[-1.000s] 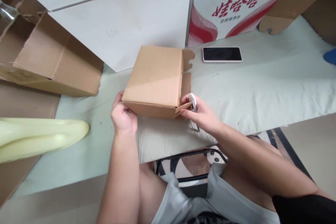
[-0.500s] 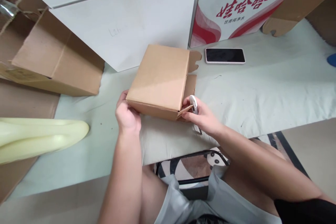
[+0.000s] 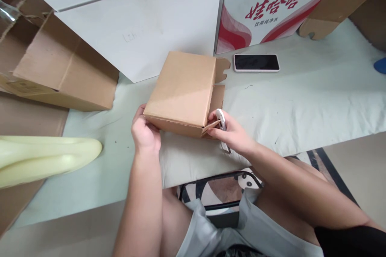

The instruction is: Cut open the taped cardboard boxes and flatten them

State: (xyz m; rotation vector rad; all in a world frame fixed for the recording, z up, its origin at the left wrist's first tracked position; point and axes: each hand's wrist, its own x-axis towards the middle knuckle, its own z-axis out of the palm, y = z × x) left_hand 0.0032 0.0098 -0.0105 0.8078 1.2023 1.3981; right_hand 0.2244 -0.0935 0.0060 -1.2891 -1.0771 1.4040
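Observation:
A brown cardboard box (image 3: 182, 88) lies on the pale green cloth, with flaps standing out on its right side. My left hand (image 3: 145, 130) grips the box's front left corner, its fingertips hidden behind and under the cardboard. At the front right corner, my right hand (image 3: 227, 128) is closed round a white utility knife (image 3: 221, 119) and also touches a small side flap (image 3: 212, 125). The knife's lower end points down toward the cloth, below the palm.
A phone (image 3: 257, 63) lies behind to the right, before a white and red carton (image 3: 271, 12). A large white box (image 3: 141, 32) stands behind. Open cardboard (image 3: 72, 64) and a pale yellow object (image 3: 51, 156) are at the left.
The whole view has shifted slightly. Both hands keep their places on the box, and the box shows no clear movement of its own.

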